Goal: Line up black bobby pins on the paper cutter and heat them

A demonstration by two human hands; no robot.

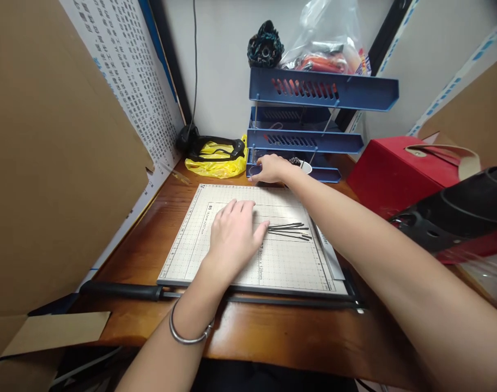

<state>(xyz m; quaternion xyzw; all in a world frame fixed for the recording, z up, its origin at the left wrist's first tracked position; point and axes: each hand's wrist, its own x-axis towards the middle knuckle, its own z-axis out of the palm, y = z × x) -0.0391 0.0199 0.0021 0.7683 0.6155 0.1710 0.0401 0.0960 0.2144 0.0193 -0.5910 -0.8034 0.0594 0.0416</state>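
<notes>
My left hand (235, 231) lies palm down on the gridded board of a paper cutter (281, 267), fingers stretched forward and thumb out to the right. Several thin black sticks (289, 230) fan out to the right from beside its thumb; whether their left ends run under the hand is hidden. My right hand (274, 169) reaches past the board's far edge to the lowest tier of a blue letter tray (330, 175). Its fingers are partly spread, and nothing shows held in them. A white cup-like thing (305, 166) stands just right of that hand, partly behind the wrist.
The cutter's long black handle (120, 290) lies along the near edge. A yellow plastic bag (216, 166) with a black frame-like object (222, 148) is at the back left. A red box (395, 169) and a black cylindrical object (456, 209) stand right. Cardboard (60, 152) walls the left.
</notes>
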